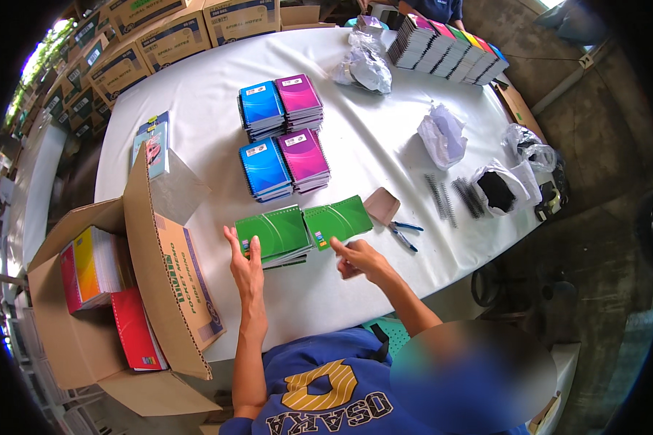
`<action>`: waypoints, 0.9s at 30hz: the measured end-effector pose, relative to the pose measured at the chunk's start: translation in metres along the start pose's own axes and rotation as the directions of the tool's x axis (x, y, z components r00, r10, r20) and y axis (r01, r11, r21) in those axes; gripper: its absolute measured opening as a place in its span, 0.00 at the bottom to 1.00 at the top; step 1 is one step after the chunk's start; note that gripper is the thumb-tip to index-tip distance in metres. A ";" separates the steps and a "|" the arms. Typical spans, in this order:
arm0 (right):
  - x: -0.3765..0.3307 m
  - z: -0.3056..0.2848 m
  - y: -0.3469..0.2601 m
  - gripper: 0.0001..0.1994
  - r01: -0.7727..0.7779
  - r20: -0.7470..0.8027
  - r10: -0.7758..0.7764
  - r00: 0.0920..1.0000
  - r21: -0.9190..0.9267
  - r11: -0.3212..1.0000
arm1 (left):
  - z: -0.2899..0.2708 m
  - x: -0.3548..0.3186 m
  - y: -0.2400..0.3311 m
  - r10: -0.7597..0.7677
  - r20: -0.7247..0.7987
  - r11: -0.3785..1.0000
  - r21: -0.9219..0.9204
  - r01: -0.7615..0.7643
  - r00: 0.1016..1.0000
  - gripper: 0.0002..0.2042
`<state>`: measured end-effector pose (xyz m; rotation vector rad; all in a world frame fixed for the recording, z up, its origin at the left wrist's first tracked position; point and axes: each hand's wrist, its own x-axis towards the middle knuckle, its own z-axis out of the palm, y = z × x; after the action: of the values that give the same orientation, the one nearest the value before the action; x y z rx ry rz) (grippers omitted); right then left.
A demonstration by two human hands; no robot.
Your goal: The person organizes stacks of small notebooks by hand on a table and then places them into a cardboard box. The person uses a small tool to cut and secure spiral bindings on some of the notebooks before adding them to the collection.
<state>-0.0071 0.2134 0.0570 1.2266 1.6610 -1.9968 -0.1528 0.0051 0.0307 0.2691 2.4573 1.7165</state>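
A stack of green spiral notebooks (274, 233) lies in front of me on the white-covered table. My left hand (245, 267) is at its near left corner, fingers upright and apart, thumb against the edge. Beside it on the right, slightly overlapping, is another green notebook or cover (341, 220) with holes along its far edge. My right hand (359, 259) is curled just below that piece's near edge, its tip close to it; what the fingers hold, if anything, is hidden. Right of the green pieces lie a brownish-pink flat piece (382, 206) and blue-handled pliers (403, 235).
Blue notebooks (265, 168) and magenta notebooks (305, 156) stand stacked farther off. An open carton (170, 268) with notebooks is at left. Loose black wire spirals (440, 199) lie near an open bag (499, 190). Colourful notebook stacks (446, 54) stand far right, beside another person.
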 end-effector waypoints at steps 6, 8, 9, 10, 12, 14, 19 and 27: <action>-0.029 -0.025 -0.027 0.30 0.338 -0.174 -0.784 0.596 -0.831 0.442 | -0.010 -0.006 0.030 -0.111 0.102 0.985 -0.122 0.123 0.989 0.38; -0.016 -0.028 -0.022 0.32 0.329 -0.081 -0.883 0.462 -0.909 0.256 | -0.010 -0.009 0.045 -0.147 0.140 0.963 -0.205 0.174 0.979 0.40; -0.006 -0.023 -0.021 0.33 0.370 -0.043 -0.869 0.493 -0.894 0.253 | -0.011 -0.009 0.048 -0.136 0.139 0.976 -0.152 0.157 0.981 0.38; 0.001 -0.020 -0.019 0.33 0.409 -0.003 -0.854 0.520 -0.877 0.252 | -0.011 -0.009 0.049 -0.126 0.139 0.985 -0.099 0.140 0.982 0.36; 0.000 -0.008 -0.020 0.32 0.379 -0.023 -0.885 0.464 -0.898 0.222 | -0.012 -0.004 0.017 -0.082 0.118 0.987 -0.128 0.097 0.990 0.36; -0.004 0.011 -0.032 0.26 0.355 -0.084 -0.927 0.366 -0.908 0.223 | -0.012 0.002 0.009 -0.037 0.099 0.987 -0.154 0.052 0.994 0.36; 0.017 0.062 -0.045 0.22 0.460 -0.123 -0.766 0.630 -0.736 0.497 | -0.004 -0.002 0.018 -0.061 0.137 0.980 -0.181 0.086 0.989 0.34; 0.025 0.053 -0.067 0.23 0.344 -0.103 -0.564 0.820 -0.698 0.628 | -0.015 0.003 0.000 -0.153 0.150 0.784 -0.584 0.212 0.977 0.31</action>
<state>-0.0901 0.1933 0.0830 0.9158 2.7576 -1.1951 -0.1584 -0.0081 0.0360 0.0326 1.6781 2.2054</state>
